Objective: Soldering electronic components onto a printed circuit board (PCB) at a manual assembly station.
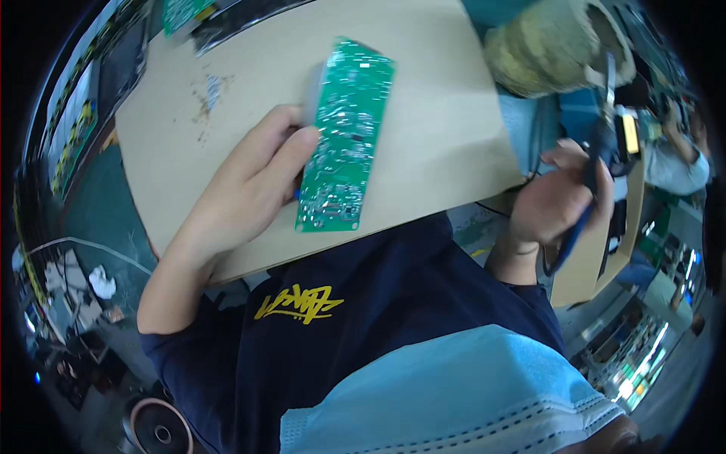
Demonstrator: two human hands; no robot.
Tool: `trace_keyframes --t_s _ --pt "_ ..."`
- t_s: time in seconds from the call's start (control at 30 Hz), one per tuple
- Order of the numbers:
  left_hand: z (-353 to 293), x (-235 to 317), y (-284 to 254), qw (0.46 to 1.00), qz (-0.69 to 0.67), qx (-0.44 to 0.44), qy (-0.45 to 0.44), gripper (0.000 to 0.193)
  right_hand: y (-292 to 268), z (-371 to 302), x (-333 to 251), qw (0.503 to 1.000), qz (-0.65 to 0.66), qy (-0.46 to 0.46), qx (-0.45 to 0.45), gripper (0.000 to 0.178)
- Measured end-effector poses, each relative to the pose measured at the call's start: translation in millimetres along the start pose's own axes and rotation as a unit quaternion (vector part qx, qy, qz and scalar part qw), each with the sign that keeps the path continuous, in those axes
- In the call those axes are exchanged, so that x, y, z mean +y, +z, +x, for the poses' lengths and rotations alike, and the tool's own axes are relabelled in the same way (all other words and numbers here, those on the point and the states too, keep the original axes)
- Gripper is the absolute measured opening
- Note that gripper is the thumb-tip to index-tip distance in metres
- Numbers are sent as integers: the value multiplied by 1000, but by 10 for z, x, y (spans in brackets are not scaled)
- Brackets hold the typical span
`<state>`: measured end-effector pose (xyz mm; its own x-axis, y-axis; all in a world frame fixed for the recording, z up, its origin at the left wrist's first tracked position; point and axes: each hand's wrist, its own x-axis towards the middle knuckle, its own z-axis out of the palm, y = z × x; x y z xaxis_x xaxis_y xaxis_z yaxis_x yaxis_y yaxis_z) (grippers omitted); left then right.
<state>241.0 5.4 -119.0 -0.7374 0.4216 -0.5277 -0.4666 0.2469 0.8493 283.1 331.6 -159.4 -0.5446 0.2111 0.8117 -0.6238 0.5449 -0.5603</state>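
My left hand (pixel 253 178) grips a long green circuit board (pixel 348 136) by its left edge, thumb on its face. The board is held up over the beige tabletop (pixel 439 98), its face dotted with small solder joints and parts. Off to the right, my right hand (pixel 560 200) is closed around the dark blue handle of a soldering iron (pixel 601 144). Its metal tip points up, near the mouth of a worn tan cylinder (pixel 529 49). The iron's cord loops below the hand. Iron and board are well apart.
Small grey and brown bits (pixel 212 92) lie on the tabletop's left. At the far left edge sit another green board (pixel 181 15) and a black strip (pixel 242 21). A cardboard box (pixel 578 284) stands right of my right wrist. Other people (pixel 673 166) are farther right.
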Motion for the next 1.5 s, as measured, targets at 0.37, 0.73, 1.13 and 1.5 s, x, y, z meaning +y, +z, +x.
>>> trace_keyframes --t_s 0.37,0.73,1.13,1.5 --pt "-222 -230 -323 926 341 49 157 25 832 213 -391 932 208 164 -247 56" --pt "52 -315 -1167 908 139 247 308 8 1420 408 -630 845 282 320 -322 57" --pt "127 -512 -1292 922 109 220 300 7 1588 144 -571 847 273 193 -413 49" --pt "67 -374 -1195 853 316 257 325 11 1557 152 -551 849 248 190 -426 48"
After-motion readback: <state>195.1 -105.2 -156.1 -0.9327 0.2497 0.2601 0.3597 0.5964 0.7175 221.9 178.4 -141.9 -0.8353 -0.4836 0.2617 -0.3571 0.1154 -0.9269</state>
